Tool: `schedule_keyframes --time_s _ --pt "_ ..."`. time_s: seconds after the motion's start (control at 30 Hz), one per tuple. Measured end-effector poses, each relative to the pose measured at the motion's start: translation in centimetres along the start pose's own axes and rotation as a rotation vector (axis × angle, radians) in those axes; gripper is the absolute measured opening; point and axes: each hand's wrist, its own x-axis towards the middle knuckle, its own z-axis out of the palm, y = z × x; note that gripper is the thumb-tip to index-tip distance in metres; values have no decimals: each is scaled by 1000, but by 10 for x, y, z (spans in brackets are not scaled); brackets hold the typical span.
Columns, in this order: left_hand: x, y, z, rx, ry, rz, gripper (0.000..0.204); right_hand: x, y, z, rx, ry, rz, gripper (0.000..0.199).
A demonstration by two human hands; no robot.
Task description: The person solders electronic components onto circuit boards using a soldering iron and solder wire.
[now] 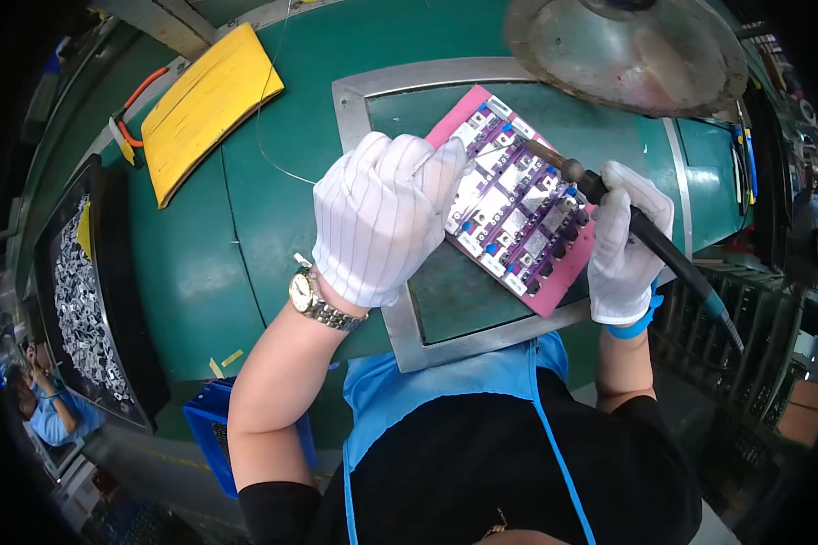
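My left hand (pixel 382 218), in a white striped glove, is closed with its fingers pinched on a thin solder wire (pixel 286 171) trailing up and back from it. The wire's end reaches over the far part of a purple circuit board panel (pixel 495 221), which carries metal parts and small blue components. Beneath the panel lies a pink pad (pixel 568 275). At the panel's right, my gloved right hand (pixel 629 245) grips a soldering iron (pixel 593 187) by its dark handle. The iron's tip points left to the panel's far side, near the wire; whether they touch I cannot tell.
A metal frame (pixel 407 322) surrounds the pad on the green table (pixel 177 300). Over the back right hangs a round metal hood (pixel 627 54). A yellow folder (pixel 211 113) lies back left. A black tray (pixel 145 300) of small metal parts and a blue bin (pixel 211 427) stand left.
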Motion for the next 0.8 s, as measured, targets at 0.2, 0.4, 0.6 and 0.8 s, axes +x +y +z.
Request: schedule_keyframes --time_s 0.2,0.4,0.6,0.8 --pt "0 3 0 -8 14 11 33 -2 -5 -3 -86 -2 -23 17" --pt "2 2 1 -15 -7 10 35 7 -4 -2 -205 -13 -268 17" --pt "-1 -2 3 -5 63 17 36 9 -5 -1 -160 -39 -284 19" --pt "-1 -3 1 13 61 27 36 12 -6 -3 -179 -76 -312 24"
